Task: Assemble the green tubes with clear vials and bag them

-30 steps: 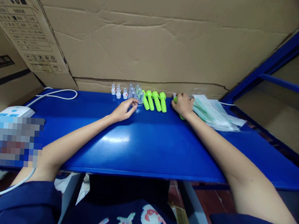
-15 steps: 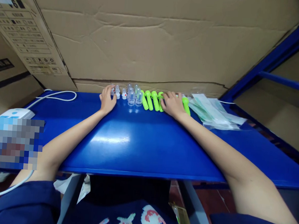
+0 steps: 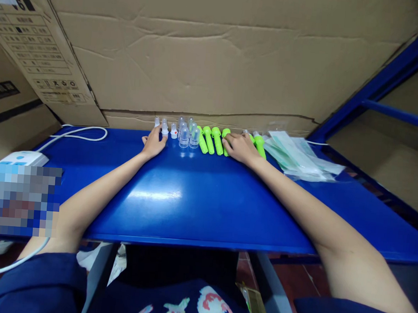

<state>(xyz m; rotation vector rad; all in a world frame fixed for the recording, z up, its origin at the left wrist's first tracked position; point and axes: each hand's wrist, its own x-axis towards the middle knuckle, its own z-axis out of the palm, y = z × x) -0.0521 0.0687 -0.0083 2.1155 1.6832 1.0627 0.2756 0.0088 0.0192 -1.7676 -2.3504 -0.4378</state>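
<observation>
Table's far edge: left hand lay open beside vials; right hand covered green tubes, grasp unclear. Light touch advised: vials looked easily tipped.

light: pretty bright and even, from overhead | glare: soft white hotspot on the glossy blue table, a bit left of centre | shadows: faint by the forearms, murky under the tabletop | lens: wide-angle bend, blue rack frame slants, top-right corner goes black | focus: decent, clear vials at the back kinda mushy | mosaic block at left
</observation>
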